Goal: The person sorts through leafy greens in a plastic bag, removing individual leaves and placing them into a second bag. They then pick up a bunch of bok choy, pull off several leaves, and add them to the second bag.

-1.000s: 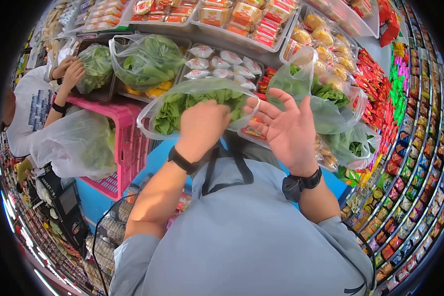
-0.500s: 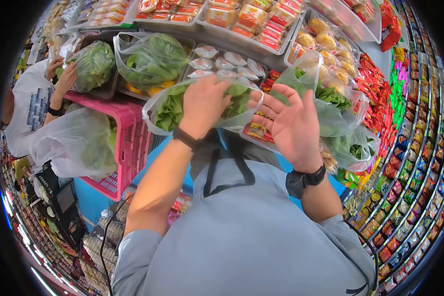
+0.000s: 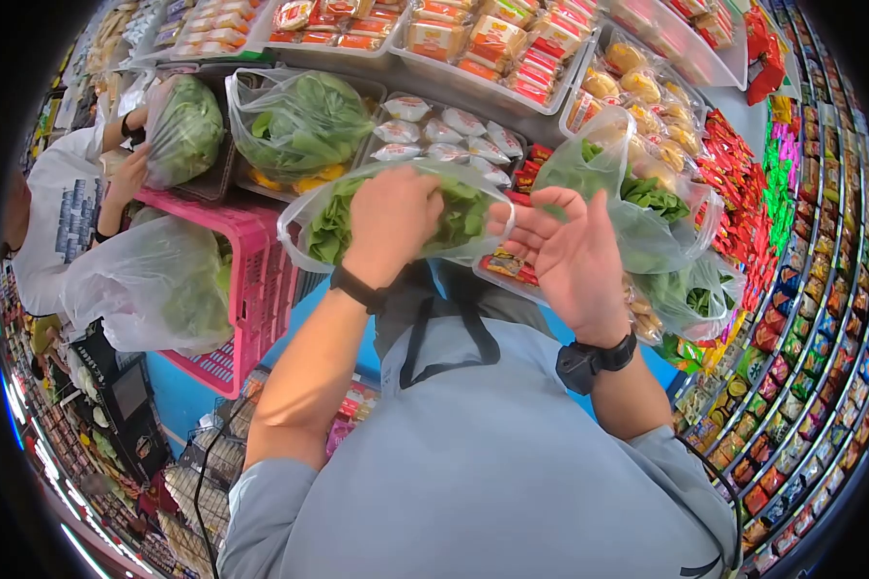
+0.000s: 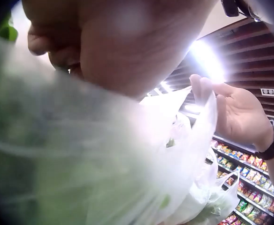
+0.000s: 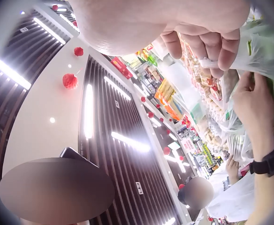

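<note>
A clear plastic bag of leafy greens lies spread in front of me, its mouth toward me. My left hand reaches over the bag into the greens, knuckles up; its fingertips are hidden, and I cannot tell whether they grip the leaves. In the left wrist view its fingers curl beside the blurred bag wall. At the bag's right edge my right hand is palm up, its bent fingers hooked in the bag's handle. The right wrist view shows these fingers curled at the plastic, thumb apart.
More bagged greens stand behind and others at right. Trays of wrapped snacks line the back. A pink basket is at left, beside another person handling a bagged cabbage. Packet shelves curve along the right.
My left hand has shifted a little over the greens, up and then slightly down. The right hand keeps its place at the bag's edge. The other person's cabbage has turned more upright.
</note>
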Demonstrator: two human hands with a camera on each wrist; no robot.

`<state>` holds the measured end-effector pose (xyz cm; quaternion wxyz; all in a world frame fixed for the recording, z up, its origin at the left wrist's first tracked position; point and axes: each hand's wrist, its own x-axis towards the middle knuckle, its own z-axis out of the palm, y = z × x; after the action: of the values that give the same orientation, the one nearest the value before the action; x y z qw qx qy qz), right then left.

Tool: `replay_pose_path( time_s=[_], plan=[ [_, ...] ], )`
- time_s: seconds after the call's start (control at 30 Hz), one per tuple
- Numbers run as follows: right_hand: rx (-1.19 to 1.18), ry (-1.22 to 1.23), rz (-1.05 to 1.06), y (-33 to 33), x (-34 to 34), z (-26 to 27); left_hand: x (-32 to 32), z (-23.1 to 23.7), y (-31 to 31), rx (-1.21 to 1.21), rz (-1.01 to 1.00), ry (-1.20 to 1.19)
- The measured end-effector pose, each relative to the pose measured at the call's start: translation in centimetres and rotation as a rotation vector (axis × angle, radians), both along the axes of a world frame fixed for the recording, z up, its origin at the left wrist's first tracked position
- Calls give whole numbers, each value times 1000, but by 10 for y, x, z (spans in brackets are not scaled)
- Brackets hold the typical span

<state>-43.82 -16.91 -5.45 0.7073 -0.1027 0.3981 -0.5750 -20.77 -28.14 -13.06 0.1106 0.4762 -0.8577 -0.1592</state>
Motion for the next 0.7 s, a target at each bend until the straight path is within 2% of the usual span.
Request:
replay_pose_path(
  time_s=[0.1,0.23,0.4,0.43,0.53,0.67,0.7],
  plan=[
    [-13,-2,82,4,-2,-6,-1,0,-12,-15,22,11],
    [-34,72,74,4,-1,-5,-2,0,-19,-25,13,61],
    [-58,73,36,1,-3,-6,-15,23,11,-58,-45,83],
    [-66,72,39,0,-4,-6,-18,27,24,47,-114,45],
    [-69,80,50,1,-3,-10,-28,21,55,32,-144,179],
    [-32,106,49,3,-4,-12,-19,27,64,286,-238,-6],
    [-26,104,46,3,-3,-11,-16,27,66,286,-261,-2]
  ],
)
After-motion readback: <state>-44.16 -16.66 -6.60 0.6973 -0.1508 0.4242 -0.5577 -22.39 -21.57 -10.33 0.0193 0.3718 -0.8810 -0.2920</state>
